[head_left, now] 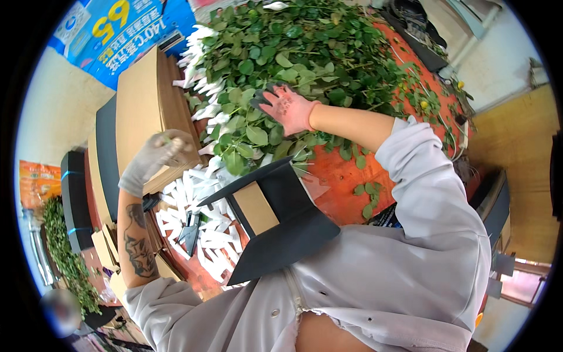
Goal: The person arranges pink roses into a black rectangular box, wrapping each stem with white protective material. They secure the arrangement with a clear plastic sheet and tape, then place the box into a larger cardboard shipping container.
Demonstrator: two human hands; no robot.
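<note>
My right hand (288, 110), in a pink glove with dark fingertips, lies with fingers spread on a heap of leafy green stems (303, 53). White-wrapped flower heads (211, 112) line the heap's left edge. My left hand (165, 154), in a pale grey glove, is raised beside a stack of brown cardboard sheets (140, 114). It is blurred, and whether it holds anything is unclear. Before my body is a folded black sheet (286, 242) with a brown cardboard piece (256, 207) inside and clear film (314, 185) by its upper edge.
Loose white sleeves (215, 237) and a dark tool (190, 233), its kind unclear, lie on the red tabletop (347, 176). A white cable (433, 105) runs along the table's right side. Black bundles (74, 198) and more foliage (66, 246) are at left.
</note>
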